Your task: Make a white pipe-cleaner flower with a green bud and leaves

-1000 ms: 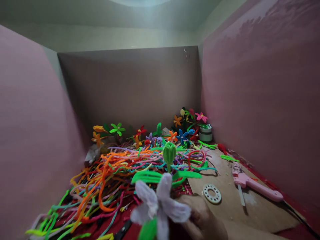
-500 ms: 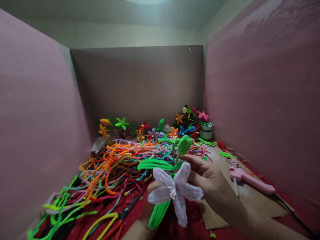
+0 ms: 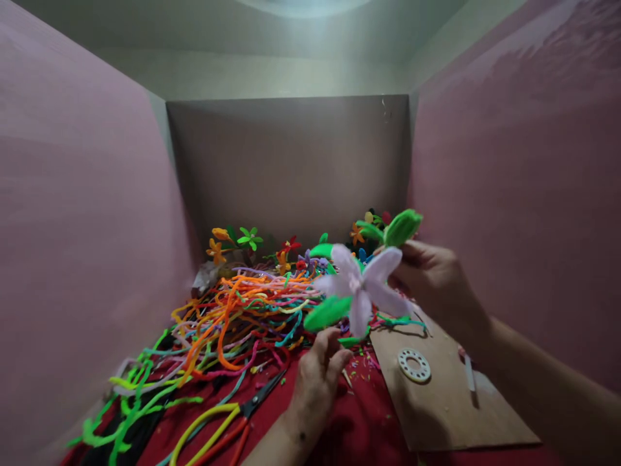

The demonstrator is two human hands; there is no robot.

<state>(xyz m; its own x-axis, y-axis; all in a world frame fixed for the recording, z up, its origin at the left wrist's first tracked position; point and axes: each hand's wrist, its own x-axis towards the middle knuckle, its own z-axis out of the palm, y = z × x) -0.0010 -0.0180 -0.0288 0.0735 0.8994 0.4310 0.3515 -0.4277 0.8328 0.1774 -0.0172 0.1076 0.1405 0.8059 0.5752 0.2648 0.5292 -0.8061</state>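
Observation:
In the head view a pipe-cleaner flower [image 3: 356, 285] with pale lilac petals, green leaves and a green bud is held up in front of me. My right hand [image 3: 434, 285] grips it just below the bud [image 3: 403, 228], fingers closed around the stem, which is mostly hidden. Below the blossom is my left hand [image 3: 317, 378], its fingers curved and thumb apart, with nothing seen between them. Its fingertips lie close under a green leaf [image 3: 328, 314]; whether they touch is unclear. Yellow-and-red-handled scissors [image 3: 250, 408] lie left of that hand.
A heap of colourful pipe cleaners [image 3: 242, 310] spreads over the red cloth [image 3: 359, 421] at left. On the right, a cardboard sheet [image 3: 436, 414] carries a white ring with holes [image 3: 414, 366]. Finished flowers [image 3: 250, 238] stand along the back. Pink walls [image 3: 524, 194] flank both sides.
My right hand has lifted the lilac flower up and to the right. My left hand has come away from behind it and shows below. The white ring on the cardboard is now in sight.

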